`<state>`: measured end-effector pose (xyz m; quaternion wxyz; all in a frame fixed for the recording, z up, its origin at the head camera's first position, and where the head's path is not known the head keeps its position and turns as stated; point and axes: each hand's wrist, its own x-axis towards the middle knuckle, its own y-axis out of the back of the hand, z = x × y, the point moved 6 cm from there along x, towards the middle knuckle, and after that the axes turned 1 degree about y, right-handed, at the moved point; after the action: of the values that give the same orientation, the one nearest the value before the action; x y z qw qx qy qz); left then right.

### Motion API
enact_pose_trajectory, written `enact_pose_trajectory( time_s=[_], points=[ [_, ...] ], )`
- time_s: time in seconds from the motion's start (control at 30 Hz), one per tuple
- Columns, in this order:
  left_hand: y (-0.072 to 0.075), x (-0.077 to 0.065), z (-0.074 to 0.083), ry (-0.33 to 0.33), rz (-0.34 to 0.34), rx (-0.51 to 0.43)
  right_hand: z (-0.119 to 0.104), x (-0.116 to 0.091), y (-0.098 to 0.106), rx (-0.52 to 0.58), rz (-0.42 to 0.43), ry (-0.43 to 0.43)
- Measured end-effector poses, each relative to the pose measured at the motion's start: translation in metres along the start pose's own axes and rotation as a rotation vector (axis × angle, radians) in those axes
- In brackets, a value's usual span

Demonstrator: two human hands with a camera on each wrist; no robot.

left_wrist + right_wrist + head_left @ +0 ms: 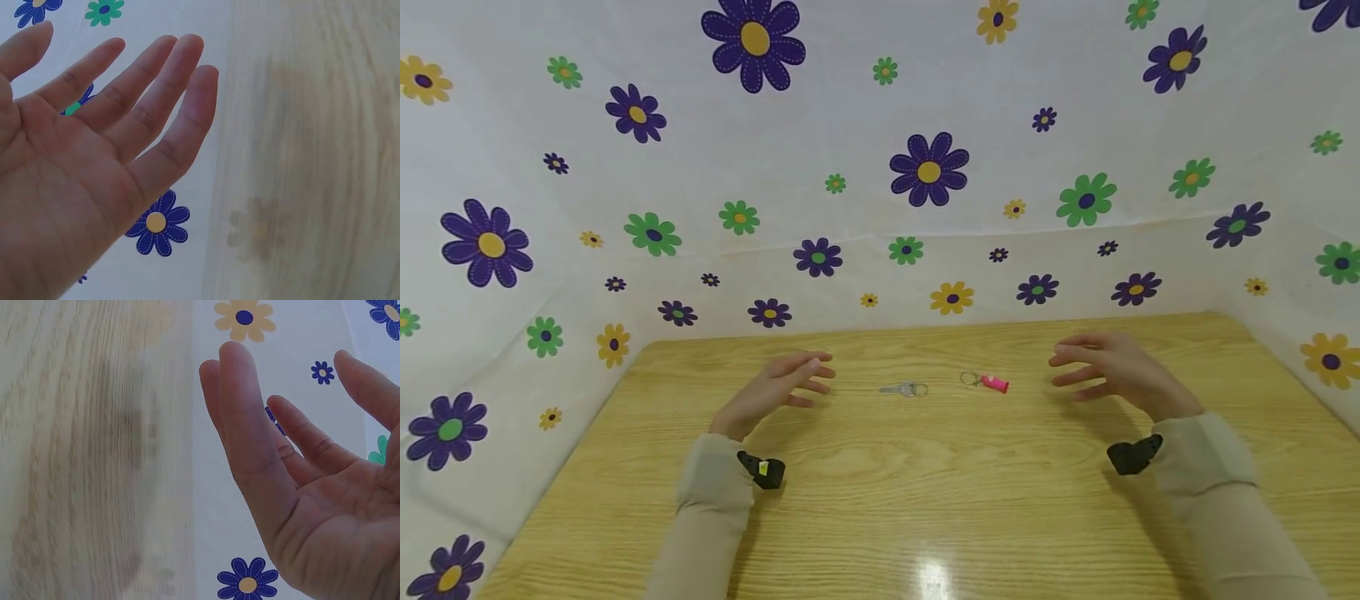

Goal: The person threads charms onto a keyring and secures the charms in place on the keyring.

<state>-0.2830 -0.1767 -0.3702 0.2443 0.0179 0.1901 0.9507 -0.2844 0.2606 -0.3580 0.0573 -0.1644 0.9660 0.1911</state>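
Note:
A silver key with a small ring lies flat in the middle of the table. Just right of it, apart from it, lies a pink keychain charm attached to a metal split ring. My left hand hovers left of the key with loosely bent fingers and nothing in its palm. To the right of the charm my right hand is held in the air, fingers relaxed and apart. Both wrist views show bare palms, the left hand and the right hand, touching nothing.
The wood-grain table is bordered by a white cloth printed with purple, green and yellow flowers, at the back and both sides. A black wrist camera sits on the left sleeve, another black camera on the right.

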Motion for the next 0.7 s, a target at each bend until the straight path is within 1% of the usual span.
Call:
enact_pose_trajectory(
  time_s=[0.2,0.3,0.47,0.7],
  points=[
    [-0.01,0.009,-0.005,0.032,-0.022,-0.038,0.0,0.007,-0.009,0.035,-0.036,-0.005],
    [-0.011,0.013,-0.006,0.044,-0.031,-0.054,-0.002,0.011,-0.014,0.03,-0.049,-0.012],
    [-0.016,0.024,-0.009,0.064,-0.061,-0.068,-0.003,0.017,-0.02,0.017,-0.062,-0.025],
    [-0.026,0.038,-0.007,0.066,-0.115,-0.114,0.002,0.025,-0.023,0.041,-0.061,-0.06]
  ],
)
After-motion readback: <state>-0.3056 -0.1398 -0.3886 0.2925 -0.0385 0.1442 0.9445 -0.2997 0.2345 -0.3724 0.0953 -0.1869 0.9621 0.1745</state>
